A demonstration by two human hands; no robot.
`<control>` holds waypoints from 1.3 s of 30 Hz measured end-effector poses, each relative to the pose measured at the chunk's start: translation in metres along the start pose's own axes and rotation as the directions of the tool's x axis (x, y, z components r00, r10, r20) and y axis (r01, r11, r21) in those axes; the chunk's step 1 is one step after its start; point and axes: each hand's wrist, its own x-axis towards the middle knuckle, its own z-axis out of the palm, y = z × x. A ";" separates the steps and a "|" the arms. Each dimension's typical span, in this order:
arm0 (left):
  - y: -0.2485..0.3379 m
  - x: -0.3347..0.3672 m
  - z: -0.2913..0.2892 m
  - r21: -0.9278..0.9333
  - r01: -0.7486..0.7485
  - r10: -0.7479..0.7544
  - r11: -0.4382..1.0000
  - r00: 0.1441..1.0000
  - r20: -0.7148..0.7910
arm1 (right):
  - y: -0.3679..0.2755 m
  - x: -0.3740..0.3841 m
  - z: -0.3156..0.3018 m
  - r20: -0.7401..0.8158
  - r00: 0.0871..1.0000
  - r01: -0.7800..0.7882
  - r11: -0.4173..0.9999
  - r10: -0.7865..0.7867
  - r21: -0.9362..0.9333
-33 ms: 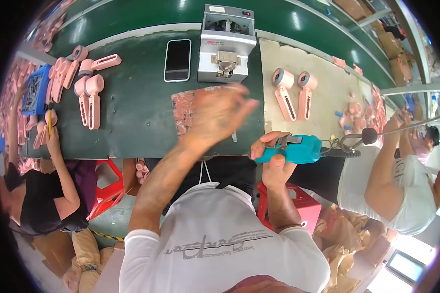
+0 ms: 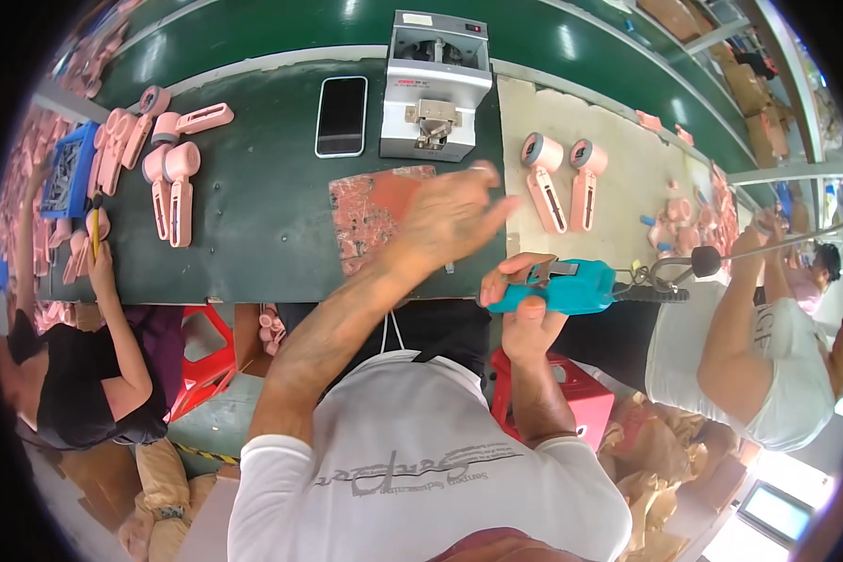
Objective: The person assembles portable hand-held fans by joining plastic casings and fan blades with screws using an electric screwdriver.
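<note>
My left hand [image 2: 447, 217] reaches over the middle of the bench with its fingers and thumb apart, slightly blurred and holding nothing that I can see. Under it lies a worn reddish mat [image 2: 370, 220]. My right hand [image 2: 525, 309] wraps round a teal electric screwdriver [image 2: 579, 288] with a metal lever, at the bench's near edge. The tool's right end joins a hook and cord. Right of my left hand, two pink handheld fans [image 2: 545, 183] with slotted handles lie on a pale board [image 2: 628, 112].
Behind the mat stand a silver screw-feeder machine [image 2: 429, 103] and a phone [image 2: 341, 117]. More pink fans [image 2: 180, 192] lie at left by a blue bin [image 2: 66, 173]. A co-worker [image 2: 94, 375] sits left, another person [image 2: 749, 347] right; a coiled cord [image 2: 651, 294] hangs at right.
My left hand has moved to the right, toward the two fans, showing more of the reddish mat. My right hand and the electric screwdriver stay in place.
</note>
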 end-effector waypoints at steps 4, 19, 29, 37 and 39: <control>0.019 0.063 0.053 0.191 0.146 -0.196 0.971 0.941 0.275 | -0.005 -0.007 -0.001 -0.010 1.000 -0.018 0.999 0.018 -0.036; 0.003 0.005 -0.006 0.026 -0.256 0.257 0.966 0.959 -0.121 | -0.001 -0.001 -0.009 0.034 0.999 -0.030 0.998 0.032 -0.046; -0.047 -0.038 -0.084 0.198 -0.194 0.190 0.961 0.981 0.039 | 0.017 0.073 0.030 0.094 0.990 0.100 0.992 -0.108 0.078; -0.063 -0.044 -0.071 0.236 -0.257 0.273 0.937 0.961 -0.039 | 0.038 0.175 0.081 0.009 0.957 0.291 0.956 -0.291 -0.034; -0.063 -0.044 -0.070 0.239 -0.221 0.229 0.946 0.973 -0.006 | 0.054 0.188 0.079 0.114 0.918 0.395 0.902 -0.380 -0.176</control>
